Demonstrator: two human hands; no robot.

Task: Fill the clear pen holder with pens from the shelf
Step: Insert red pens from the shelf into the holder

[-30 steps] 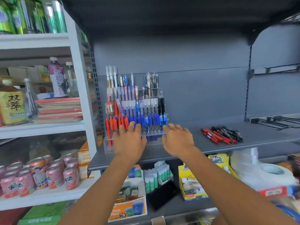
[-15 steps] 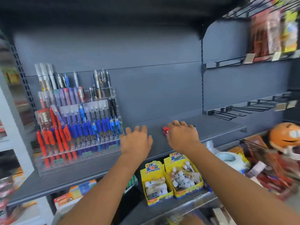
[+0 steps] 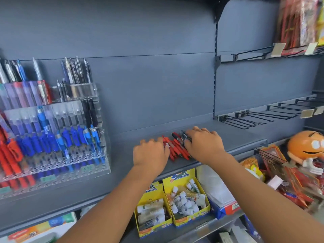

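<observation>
Red pens and a few black pens lie loose in one flat pile on the grey shelf, side by side. Their long axes run on a slant from the rear left to the front right.

The pile sits between the two hands. The left hand is palm down at its left edge with the fingers loosely bent and holding nothing that shows. Its thumb side is just against the outermost red pens. The right hand covers the right side of the pile, its fingers bent down over the black pens. Whether it grips them or only rests on them cannot be told, since the palm hides the contact.

The clear pen holder stands on the same shelf, well apart to the left of the pile. Its stepped tiers already carry many upright blue, red and black pens.

Judging from this, the coming move is a gather and lift. With the pens lying slantwise between the palms, closing the hands toward each other would bunch them across their width. The load then has to travel left, and the left hand is the nearer one to the holder.
</observation>
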